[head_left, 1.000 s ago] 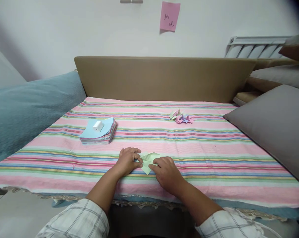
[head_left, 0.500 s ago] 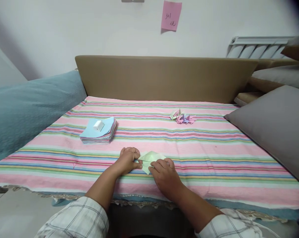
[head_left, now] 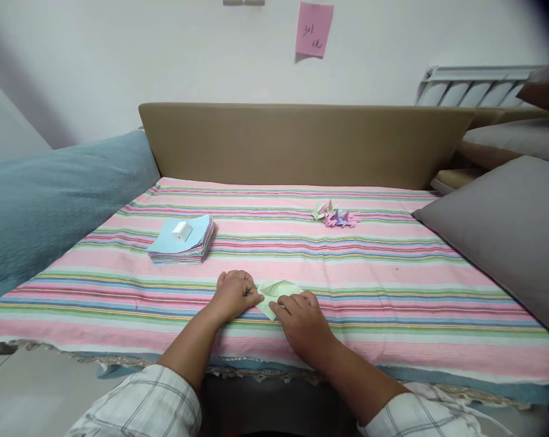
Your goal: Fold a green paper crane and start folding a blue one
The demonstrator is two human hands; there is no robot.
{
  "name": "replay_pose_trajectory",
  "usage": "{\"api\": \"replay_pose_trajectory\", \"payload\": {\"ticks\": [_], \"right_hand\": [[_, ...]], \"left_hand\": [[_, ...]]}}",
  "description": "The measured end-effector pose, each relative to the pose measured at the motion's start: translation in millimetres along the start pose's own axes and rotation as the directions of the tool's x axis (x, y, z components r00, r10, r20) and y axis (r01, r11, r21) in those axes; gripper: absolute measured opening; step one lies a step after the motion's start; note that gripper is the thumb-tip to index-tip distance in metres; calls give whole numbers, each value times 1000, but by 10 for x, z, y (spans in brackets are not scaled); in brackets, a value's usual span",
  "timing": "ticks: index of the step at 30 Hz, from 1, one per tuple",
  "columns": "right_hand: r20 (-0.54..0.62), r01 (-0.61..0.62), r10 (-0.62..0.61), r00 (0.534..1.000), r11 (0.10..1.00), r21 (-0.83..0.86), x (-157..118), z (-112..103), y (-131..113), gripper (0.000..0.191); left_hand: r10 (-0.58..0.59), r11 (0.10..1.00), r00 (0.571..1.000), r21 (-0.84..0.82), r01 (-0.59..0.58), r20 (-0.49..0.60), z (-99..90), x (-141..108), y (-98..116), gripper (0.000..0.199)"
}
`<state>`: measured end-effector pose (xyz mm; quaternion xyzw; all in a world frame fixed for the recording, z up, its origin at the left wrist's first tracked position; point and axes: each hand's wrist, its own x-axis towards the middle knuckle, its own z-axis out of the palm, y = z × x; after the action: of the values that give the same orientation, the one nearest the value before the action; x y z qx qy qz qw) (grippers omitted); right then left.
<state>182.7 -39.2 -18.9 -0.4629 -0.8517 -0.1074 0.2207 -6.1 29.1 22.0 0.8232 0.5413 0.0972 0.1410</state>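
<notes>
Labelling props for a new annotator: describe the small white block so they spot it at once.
On the striped cloth, toward its left side, lies a thick stack of paper. The white block sits on the light-blue top sheet. It is boxy and plain white, unlike the flat sheets beneath or the colourful folded pieces.

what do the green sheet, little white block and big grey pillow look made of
Green sheet: thin matte paper, judging by its creases and straight-edged corner.
White block: probably hard plastic, smooth, with even faces and neat edges.
Grey pillow: likely a fabric cover, dull and soft-looking with no shine; the weave is too fine to make out.
</notes>
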Motion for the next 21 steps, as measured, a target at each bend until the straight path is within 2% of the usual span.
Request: {"api": "replay_pose_trajectory", "payload": {"ticks": [15,21], "right_hand": [[29,0,1,1000,1000,-24,7,-15,-31,28],[36,-1,2,999,1000,-23,6,-10,-26,27]], "left_hand": [[17,1000,998,-16,-18,-55,41,-52,-78,12],[-1,996,1000,-90,2,13,13,-96,-139,6]]}}
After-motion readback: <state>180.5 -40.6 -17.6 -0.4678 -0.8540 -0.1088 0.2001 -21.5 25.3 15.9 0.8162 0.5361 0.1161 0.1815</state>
